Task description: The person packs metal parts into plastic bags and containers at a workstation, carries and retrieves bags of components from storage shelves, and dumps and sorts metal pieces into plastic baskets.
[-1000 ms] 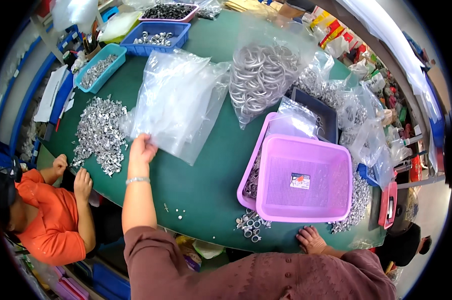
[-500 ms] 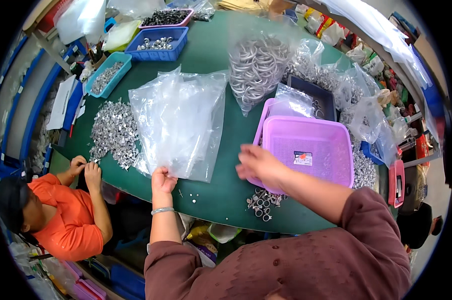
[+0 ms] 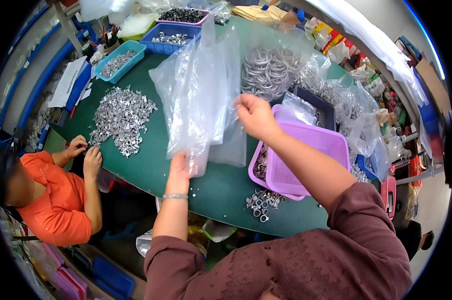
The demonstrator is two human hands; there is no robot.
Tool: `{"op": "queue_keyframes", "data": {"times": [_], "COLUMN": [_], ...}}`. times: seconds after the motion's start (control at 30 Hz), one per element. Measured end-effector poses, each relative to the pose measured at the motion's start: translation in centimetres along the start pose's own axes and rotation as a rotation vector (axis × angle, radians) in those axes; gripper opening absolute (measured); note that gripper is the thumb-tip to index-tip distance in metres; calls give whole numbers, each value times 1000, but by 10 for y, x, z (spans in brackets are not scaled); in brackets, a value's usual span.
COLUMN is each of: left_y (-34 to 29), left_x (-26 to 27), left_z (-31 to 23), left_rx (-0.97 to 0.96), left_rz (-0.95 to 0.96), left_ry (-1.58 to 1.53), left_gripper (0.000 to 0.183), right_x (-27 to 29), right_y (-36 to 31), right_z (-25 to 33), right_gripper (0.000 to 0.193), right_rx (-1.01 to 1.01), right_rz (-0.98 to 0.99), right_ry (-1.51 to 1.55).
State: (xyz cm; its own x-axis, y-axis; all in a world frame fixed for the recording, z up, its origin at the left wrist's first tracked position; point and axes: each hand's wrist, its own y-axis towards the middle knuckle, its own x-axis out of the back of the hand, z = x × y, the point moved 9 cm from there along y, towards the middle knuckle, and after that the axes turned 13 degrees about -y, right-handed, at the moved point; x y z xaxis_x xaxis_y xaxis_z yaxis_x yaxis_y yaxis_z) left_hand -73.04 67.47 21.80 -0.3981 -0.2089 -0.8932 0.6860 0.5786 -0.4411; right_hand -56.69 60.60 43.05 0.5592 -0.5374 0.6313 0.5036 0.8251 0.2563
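My left hand (image 3: 179, 169) is closed on the near end of several clear plastic bags (image 3: 201, 100), its thumb on top and the other fingers hidden beneath. The bags are raised and partly folded above the green table. At their right edge my right hand (image 3: 257, 117) is curled, thumb and fingertips pinched on the thin plastic. Beneath my right forearm is a purple plastic basket (image 3: 331, 142), stacked on another basket with metal parts in it. A large clear bag of metal rings (image 3: 271, 72) stands beyond my right hand.
Left on the green table (image 3: 151, 167) lies a heap of small metal pieces (image 3: 121, 117), with a co-worker's hands (image 3: 88, 152) at its edge. Metal clamp-like rings (image 3: 263, 202) lie near the front edge. Teal (image 3: 120, 62) and blue (image 3: 170, 40) bins stand behind.
My right hand has moved from beside the purple basket up and left to the bags' edge. The bags have been lifted and folded, with my left hand still on their near end.
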Motion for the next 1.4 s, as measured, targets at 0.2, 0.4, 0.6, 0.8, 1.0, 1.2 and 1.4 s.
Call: {"op": "queue_keyframes", "data": {"times": [0.2, 0.4, 0.6, 0.8, 1.0, 1.2, 1.4], "left_y": [37, 13, -61, -54, -1, 12, -3], "left_x": [-5, -20, -142, -198, -185, -190, -191], "left_z": [34, -22, 54, 128, 82, 81, 82], "left_rx": [105, -319, -1258, -1012, -1131, -1174, -1184], "left_rz": [-288, -547, 206, 131, 146, 116, 54], "left_ry": [84, 803, 1354, 1888, 1745, 1723, 1721], "left_gripper": [35, 52, 68, 85, 49, 36, 49], "right_x": [89, 174, 222, 246, 299, 327, 305], "right_y": [8, -12, -39, -63, -105, -141, -150], "right_z": [-1, -28, -43, -29, -67, -129, -148], "right_gripper": [13, 10, 10, 11, 10, 13, 15], "right_rx": [43, -143, -203, -183, -235, -387, -520], "right_rz": [-264, -310, -405, -454, -491, -516, -447], "right_ry": [-215, -131, 16, 124, 380, 569, 793]}}
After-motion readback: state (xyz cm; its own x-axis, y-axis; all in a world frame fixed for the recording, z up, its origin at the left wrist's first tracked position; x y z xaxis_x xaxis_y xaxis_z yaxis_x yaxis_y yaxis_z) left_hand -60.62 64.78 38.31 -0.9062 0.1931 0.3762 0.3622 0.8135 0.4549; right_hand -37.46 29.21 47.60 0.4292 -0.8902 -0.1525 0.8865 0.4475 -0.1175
